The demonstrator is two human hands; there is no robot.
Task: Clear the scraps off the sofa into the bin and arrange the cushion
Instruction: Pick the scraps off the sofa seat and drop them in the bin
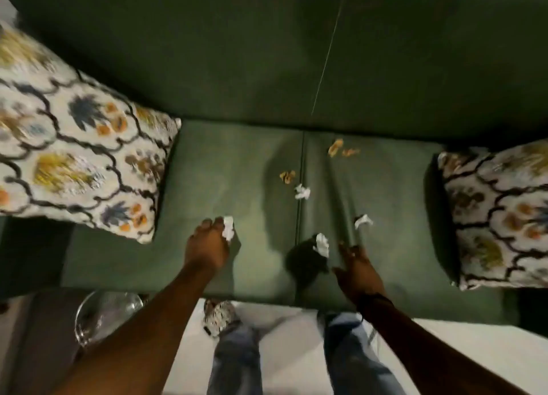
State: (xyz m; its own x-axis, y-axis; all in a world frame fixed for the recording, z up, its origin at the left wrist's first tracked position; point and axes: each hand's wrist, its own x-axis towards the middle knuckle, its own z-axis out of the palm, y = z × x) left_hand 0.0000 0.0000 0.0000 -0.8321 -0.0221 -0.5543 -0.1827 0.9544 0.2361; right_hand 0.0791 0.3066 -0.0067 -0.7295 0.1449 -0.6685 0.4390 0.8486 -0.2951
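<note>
On the green sofa seat lie white paper scraps and orange scraps. My left hand pinches a white paper scrap at its fingertips near the seat's front left. My right hand hovers with fingers spread just right of another white scrap, not touching it. More white scraps lie at the seat seam and further right. Orange scraps sit near the seam and toward the backrest. A patterned cushion leans at the left, a second one at the right.
A clear round bin with a glassy rim stands on the floor at the sofa's front left, below my left forearm. A crumpled patterned wad lies on the pale floor by my jeans. The sofa's backrest fills the top of the view.
</note>
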